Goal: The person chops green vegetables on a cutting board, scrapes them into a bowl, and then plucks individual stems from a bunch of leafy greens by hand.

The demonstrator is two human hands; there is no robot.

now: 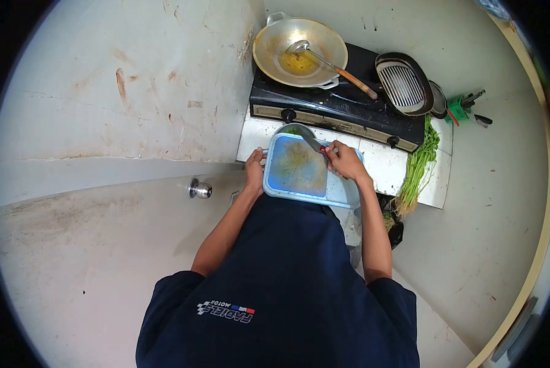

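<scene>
Tray (339, 193) held before stove (342, 109).
Gripped at edge by left hand (254, 170); knife (310, 140) clasped in right hand (345, 161), blade on far rim.

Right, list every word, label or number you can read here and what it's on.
"FADIL MOTOR": printed on the dark blue shirt, upside down in this view; the letters are small, so the reading is not certain.
No text shows on the tray, the knife or the stove.
</scene>
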